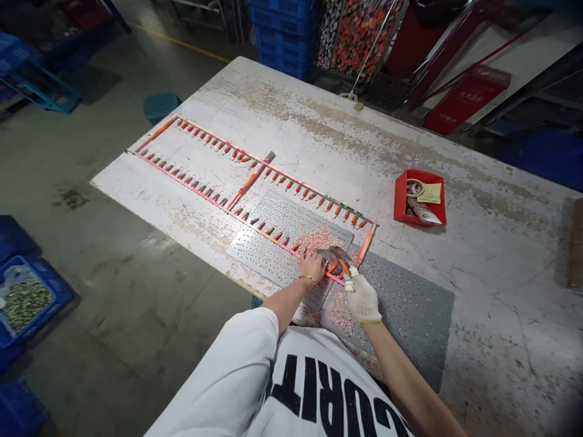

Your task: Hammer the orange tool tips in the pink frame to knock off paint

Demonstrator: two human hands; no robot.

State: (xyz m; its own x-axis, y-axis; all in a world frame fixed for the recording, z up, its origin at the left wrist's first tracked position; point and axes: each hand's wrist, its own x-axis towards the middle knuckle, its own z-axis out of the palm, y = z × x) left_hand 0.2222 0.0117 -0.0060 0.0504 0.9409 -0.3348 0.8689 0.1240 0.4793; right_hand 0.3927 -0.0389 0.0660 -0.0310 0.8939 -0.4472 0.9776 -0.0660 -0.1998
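Observation:
A long orange-pink rack (pixel 195 185) lies on the table, with rows of small orange and dark pieces (pixel 306 193) along its rails. My left hand (pixel 313 266) is bare with a bracelet at the wrist. Its fingers curl closed on the rack's near rail, close to the right end; the fingertips are partly hidden. In a white work glove, my right hand (pixel 362 297) grips dark-headed pliers (pixel 339 254) with orange on the handle. The tool's head is at the last pieces of the near rail, just right of my left hand. Pink and white chips (pixel 319 238) are heaped beside it.
Grey textured mats (pixel 405 309) lie under the rack's right part. A red box (pixel 399 197) with a tape roll and paper stands to the right. Blue crates (pixel 286 36) are stacked behind the table (pixel 501 243). On the floor at left is a blue bin (pixel 50 285) of greenish bits.

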